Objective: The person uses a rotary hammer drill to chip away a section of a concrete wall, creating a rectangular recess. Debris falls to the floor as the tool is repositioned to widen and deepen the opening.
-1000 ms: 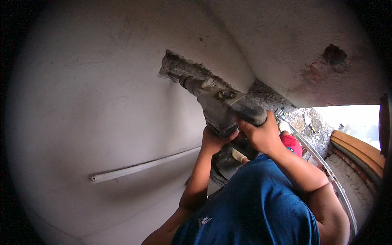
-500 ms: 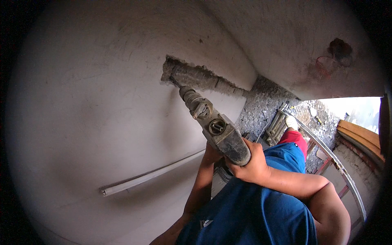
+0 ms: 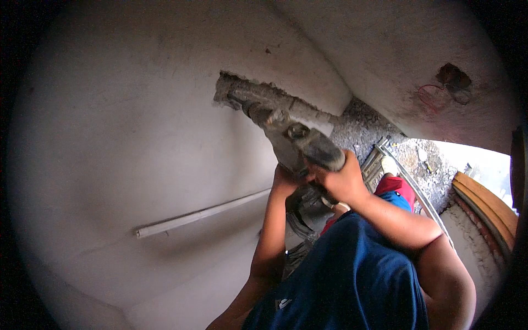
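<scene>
A dusty rotary hammer drill [image 3: 283,132] slants up and to the left, its bit end at the left part of a rough channel [image 3: 269,98] cut into the pale wall [image 3: 137,121]. My right hand [image 3: 344,179] is closed around the drill's rear handle. Lower down on the left, my left hand [image 3: 287,181] grips the underside of the body, with its fingers partly hidden behind the tool. The bit shows only in small part, blurred and dark against the broken edge of the channel.
A white strip of trunking [image 3: 203,213] runs along the wall below the drill. Rubble [image 3: 363,129] covers the floor at the right, beside a metal frame [image 3: 418,190]. Red wire [image 3: 430,98] hangs by a hole in the right wall. Orange-brown boards [image 3: 484,201] lie at far right.
The drill has tipped and shifted slightly, its rear end now higher and farther right, with both hands moving along. More of my legs and the dark things below the drill show.
</scene>
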`<action>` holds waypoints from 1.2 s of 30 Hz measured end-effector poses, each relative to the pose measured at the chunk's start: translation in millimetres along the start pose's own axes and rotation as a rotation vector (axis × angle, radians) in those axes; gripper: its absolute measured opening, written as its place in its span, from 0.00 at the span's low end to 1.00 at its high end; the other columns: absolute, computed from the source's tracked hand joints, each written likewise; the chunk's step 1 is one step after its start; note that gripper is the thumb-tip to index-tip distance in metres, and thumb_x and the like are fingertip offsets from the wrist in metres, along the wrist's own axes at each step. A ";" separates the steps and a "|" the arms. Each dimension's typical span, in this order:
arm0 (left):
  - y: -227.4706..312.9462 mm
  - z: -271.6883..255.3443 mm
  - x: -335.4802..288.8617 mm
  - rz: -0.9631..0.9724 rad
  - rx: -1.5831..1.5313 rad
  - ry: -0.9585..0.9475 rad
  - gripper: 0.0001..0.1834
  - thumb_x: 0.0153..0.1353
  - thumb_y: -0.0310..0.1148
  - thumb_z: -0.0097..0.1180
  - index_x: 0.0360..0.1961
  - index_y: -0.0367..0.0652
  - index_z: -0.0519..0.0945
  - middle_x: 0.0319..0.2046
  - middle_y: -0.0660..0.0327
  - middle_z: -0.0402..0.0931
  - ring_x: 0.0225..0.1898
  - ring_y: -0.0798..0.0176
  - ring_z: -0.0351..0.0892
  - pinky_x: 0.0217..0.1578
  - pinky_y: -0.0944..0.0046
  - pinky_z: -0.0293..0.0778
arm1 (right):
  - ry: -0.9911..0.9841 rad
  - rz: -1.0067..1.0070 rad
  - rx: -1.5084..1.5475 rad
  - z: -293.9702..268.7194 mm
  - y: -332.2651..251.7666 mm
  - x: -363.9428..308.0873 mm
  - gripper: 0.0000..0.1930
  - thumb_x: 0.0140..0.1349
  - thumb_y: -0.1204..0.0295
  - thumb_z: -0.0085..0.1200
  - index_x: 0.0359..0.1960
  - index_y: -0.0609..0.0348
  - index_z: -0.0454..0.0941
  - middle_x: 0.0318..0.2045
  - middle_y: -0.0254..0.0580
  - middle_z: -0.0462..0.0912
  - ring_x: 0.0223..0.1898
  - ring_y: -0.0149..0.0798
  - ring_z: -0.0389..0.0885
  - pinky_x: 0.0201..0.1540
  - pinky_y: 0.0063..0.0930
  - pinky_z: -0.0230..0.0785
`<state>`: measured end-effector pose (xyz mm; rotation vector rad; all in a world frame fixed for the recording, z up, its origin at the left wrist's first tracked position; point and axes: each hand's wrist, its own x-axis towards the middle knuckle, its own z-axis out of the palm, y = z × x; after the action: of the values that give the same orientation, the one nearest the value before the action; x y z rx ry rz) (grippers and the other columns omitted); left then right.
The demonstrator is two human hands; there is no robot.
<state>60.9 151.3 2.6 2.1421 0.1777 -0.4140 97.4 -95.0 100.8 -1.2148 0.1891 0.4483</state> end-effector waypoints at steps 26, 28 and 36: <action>142.6 18.4 -36.8 -0.142 0.207 0.161 0.27 0.50 0.43 0.78 0.47 0.38 0.86 0.43 0.57 0.89 0.45 0.60 0.86 0.50 0.60 0.77 | 0.011 0.163 0.191 -77.3 -7.7 11.5 0.16 0.66 0.63 0.56 0.31 0.67 0.84 0.21 0.43 0.83 0.19 0.35 0.81 0.23 0.30 0.70; 140.4 19.8 -35.8 -0.121 0.214 0.188 0.29 0.49 0.44 0.78 0.48 0.39 0.85 0.44 0.57 0.88 0.47 0.59 0.86 0.52 0.60 0.76 | 0.000 0.169 0.267 -75.8 -11.5 13.2 0.15 0.67 0.63 0.56 0.36 0.65 0.85 0.25 0.43 0.84 0.20 0.35 0.79 0.23 0.30 0.70; 151.5 11.1 -41.7 -0.135 0.310 0.170 0.40 0.46 0.51 0.79 0.55 0.36 0.80 0.48 0.53 0.87 0.50 0.55 0.85 0.55 0.58 0.76 | 0.036 0.245 0.398 -67.3 -9.3 8.6 0.12 0.66 0.66 0.58 0.33 0.66 0.81 0.24 0.44 0.81 0.20 0.37 0.78 0.23 0.31 0.71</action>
<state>61.8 57.1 128.8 2.4806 0.3765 -0.3546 115.5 -158.4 82.3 -0.8111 0.4400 0.5713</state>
